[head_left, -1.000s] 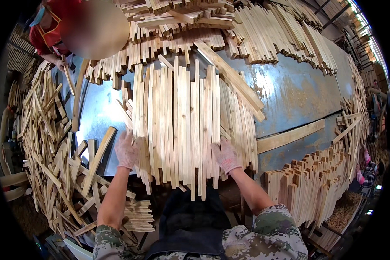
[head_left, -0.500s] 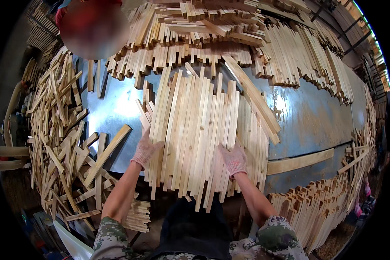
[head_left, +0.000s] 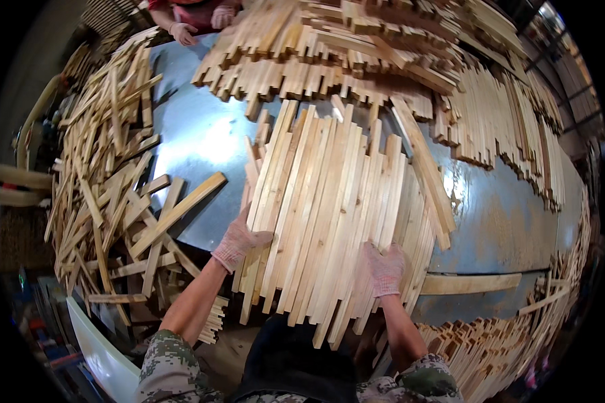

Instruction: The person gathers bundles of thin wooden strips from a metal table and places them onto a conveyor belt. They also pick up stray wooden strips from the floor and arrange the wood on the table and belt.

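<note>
In front of me lies a wide layer of pale wooden strips (head_left: 316,215), set side by side with uneven ends. My left hand (head_left: 238,243), in a pinkish knit glove, grips the layer's left edge, thumb on top and fingers hidden. On the right side my gloved right hand (head_left: 386,267) clasps the strips the same way. More strips (head_left: 418,225) show beneath and beyond the layer's right edge. A longer board (head_left: 423,171) slants just past its far right corner. The strips' near ends reach over the table's front edge.
A loose heap of offcuts (head_left: 107,201) covers the left side. Stacked strips (head_left: 343,67) line the far side of the metal table (head_left: 198,134). A flat board (head_left: 470,283) and upright-ended strips (head_left: 477,346) lie at right. A co-worker's gloved hands (head_left: 183,32) are at the far left.
The whole view has shifted and tilted, so the table and stacks appear farther right. Both my hands keep their hold on the strips. The co-worker's gloved hands now show at the far left.
</note>
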A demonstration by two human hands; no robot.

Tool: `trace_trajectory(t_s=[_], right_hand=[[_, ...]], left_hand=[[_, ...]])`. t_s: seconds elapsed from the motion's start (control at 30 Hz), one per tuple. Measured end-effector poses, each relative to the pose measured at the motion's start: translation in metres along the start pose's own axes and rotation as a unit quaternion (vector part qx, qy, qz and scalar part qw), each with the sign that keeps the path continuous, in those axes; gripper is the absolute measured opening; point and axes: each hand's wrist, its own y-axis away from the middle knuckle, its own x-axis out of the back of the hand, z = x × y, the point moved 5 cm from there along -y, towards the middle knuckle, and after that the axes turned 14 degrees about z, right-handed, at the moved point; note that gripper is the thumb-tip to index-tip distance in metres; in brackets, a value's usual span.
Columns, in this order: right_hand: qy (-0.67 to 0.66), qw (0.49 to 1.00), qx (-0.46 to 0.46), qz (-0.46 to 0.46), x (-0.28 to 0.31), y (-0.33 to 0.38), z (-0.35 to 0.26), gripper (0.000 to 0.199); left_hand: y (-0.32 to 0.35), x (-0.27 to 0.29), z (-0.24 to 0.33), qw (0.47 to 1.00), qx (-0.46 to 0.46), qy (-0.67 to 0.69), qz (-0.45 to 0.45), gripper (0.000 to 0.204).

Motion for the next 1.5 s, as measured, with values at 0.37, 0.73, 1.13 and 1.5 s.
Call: trace_trajectory(t_s=[0.37, 0.73, 1.13, 1.5], right_hand=[[-0.093, 0.965, 0.236, -0.072, 0.014, 0.079, -0.146, 0.055], [-0.165, 0.803, 0.494, -0.290, 0.012, 0.459, -0.266, 0.038], [-0.002, 0.568, 0.718, -0.401, 0.002, 0.893, -0.150, 0.058], [0.069, 0.530, 0.720, -0.442, -0.023, 1.128, -0.075, 0.072]], left_hand=[[0.193, 0.163, 0.003, 0.937, -0.091, 0.256, 0.221, 0.100], [0.605, 0.283, -0.173, 0.762, -0.061, 0.367, 0.530, 0.104], [0.990, 0.265, -0.371, 0.599, 0.159, 0.412, 0.668, 0.081], [1.168, 0.372, -0.521, 0.649, 0.498, 0.084, 0.568, 0.092]])
